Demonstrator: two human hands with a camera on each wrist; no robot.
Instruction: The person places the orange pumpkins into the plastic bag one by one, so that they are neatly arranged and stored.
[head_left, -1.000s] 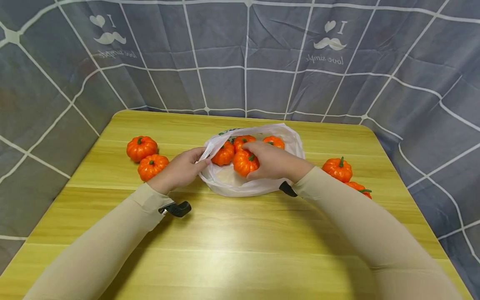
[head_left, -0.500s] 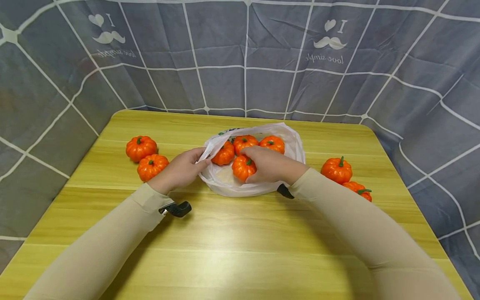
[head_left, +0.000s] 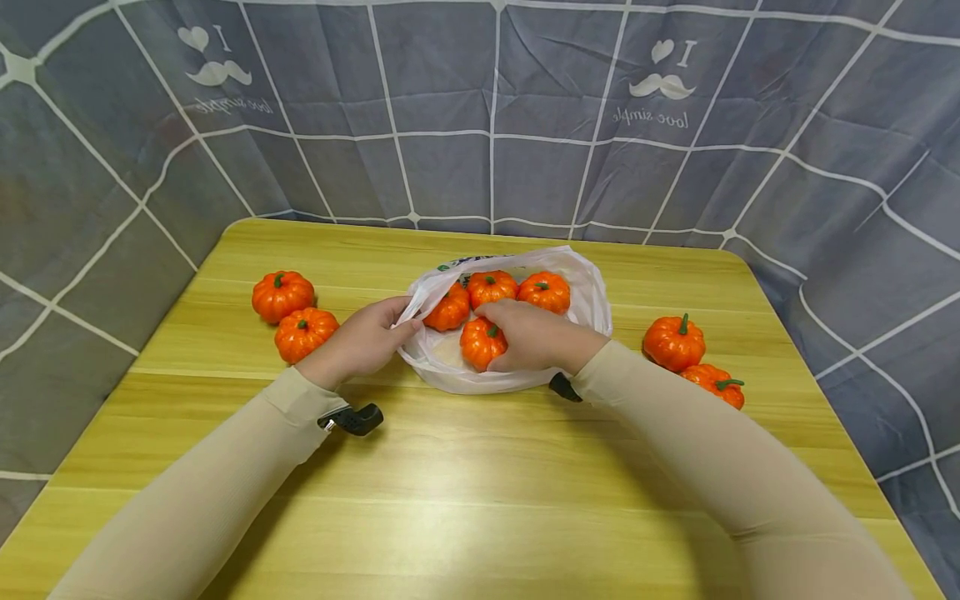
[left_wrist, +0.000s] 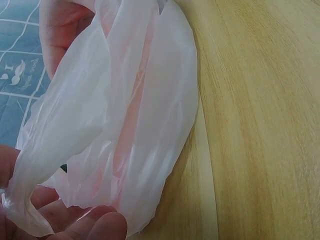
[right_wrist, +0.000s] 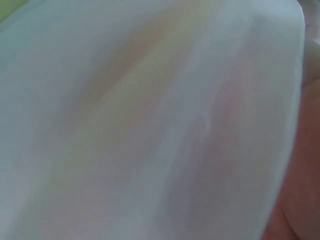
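Note:
My left hand (head_left: 360,342) pinches the left edge of a white plastic bag (head_left: 597,304), whose mouth is spread wide on the table. In the left wrist view, fingers (left_wrist: 107,227) curl round the thin plastic (left_wrist: 167,100). Inside the bag, my right hand (head_left: 542,335) grips a small orange pumpkin (head_left: 477,343) with a green stem, near the front. Behind it sit three similar ones: a left pumpkin (head_left: 447,310), a middle pumpkin (head_left: 491,288) and a right pumpkin (head_left: 546,290). Blurred bag plastic (right_wrist: 150,130) fills most of the right wrist view, hiding the held pumpkin there.
Two pumpkins stand left of the bag, a rear one (head_left: 282,297) and a front one (head_left: 304,335). On the right are an upright pumpkin (head_left: 674,342) and a tilted one (head_left: 712,385). A grey checked curtain (head_left: 442,92) surrounds the wooden table (head_left: 465,500).
My right hand has shifted slightly left and nearer to me with its pumpkin, which sits lower in the bag. More of the right rear pumpkin shows. The left hand has stayed put.

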